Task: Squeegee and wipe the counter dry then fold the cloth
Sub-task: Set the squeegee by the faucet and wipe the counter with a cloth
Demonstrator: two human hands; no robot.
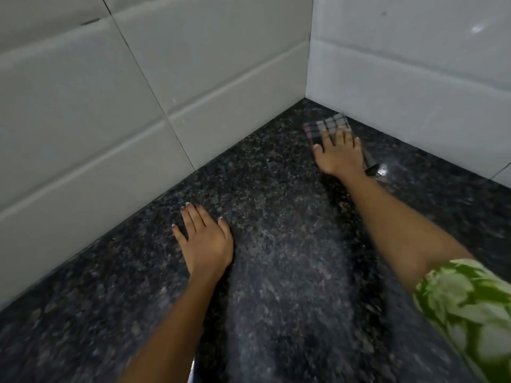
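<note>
A folded checked cloth [329, 125] in grey and dull red lies on the dark speckled granite counter [276, 258], close to the far corner where two tiled walls meet. My right hand [338, 153] presses flat on the cloth with straight, spread fingers; the cloth's far end and a dark edge on the right stick out from under it. My left hand [203, 239] rests flat on the bare counter nearer to me, fingers straight and pointing toward the left wall. No squeegee is in view.
White tiled walls [110, 106] close off the counter on the left and at the back right, forming a corner [305, 99]. A wet glint [383, 170] shows on the stone just right of the cloth.
</note>
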